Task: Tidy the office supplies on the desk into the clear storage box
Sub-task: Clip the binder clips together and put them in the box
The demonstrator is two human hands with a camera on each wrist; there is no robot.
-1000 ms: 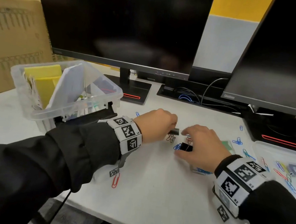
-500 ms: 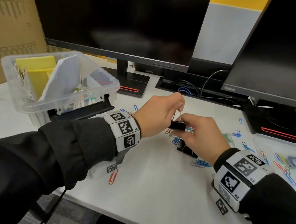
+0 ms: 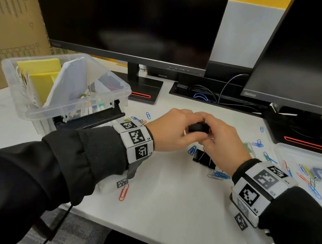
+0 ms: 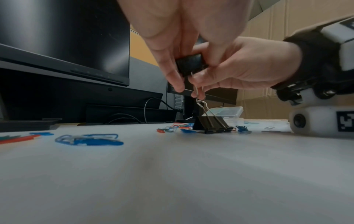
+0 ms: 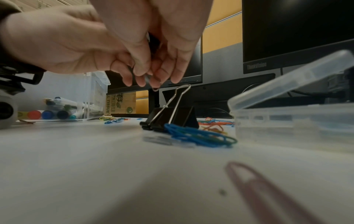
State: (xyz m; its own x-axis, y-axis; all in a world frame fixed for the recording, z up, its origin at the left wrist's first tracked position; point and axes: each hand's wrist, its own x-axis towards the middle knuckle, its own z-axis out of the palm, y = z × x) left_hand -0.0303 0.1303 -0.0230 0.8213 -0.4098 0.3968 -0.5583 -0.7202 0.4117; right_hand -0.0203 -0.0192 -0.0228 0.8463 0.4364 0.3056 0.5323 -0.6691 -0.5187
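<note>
Binder clip in hand: the black binder clip (image 3: pixel 198 127) is off the desk, held between your two hands above the scattered clips; both sets of fingers curl round it, your left hand (image 3: pixel 172 130) on the body, your right hand (image 3: pixel 221 145) at the wire handle.
Step in hand: you appear to be folding the wire handles; keep your thumb on the black body and let the wire down slowly so it does not snap.
Next clip: a second binder clip (image 3: pixel 204 160) lies on the desk (image 3: pixel 165 204) just below your hands, one handle standing up.
Paper clips: coloured paper clips (image 3: pixel 219 174) lie loose around it, touching it on the near side.
Storage box: the clear storage box (image 3: pixel 27 92) sits well to your left, holding yellow pads (image 3: pixel 39 73), a white notepad (image 3: pixel 69 83) leaning upright and markers (image 5: pixel 57 112).
Small case: a small clear case (image 5: pixel 287 115), lid ajar, stands on your right; what it holds is unclear.
Risk: carry the clip to the box with one firm pinch.
</note>
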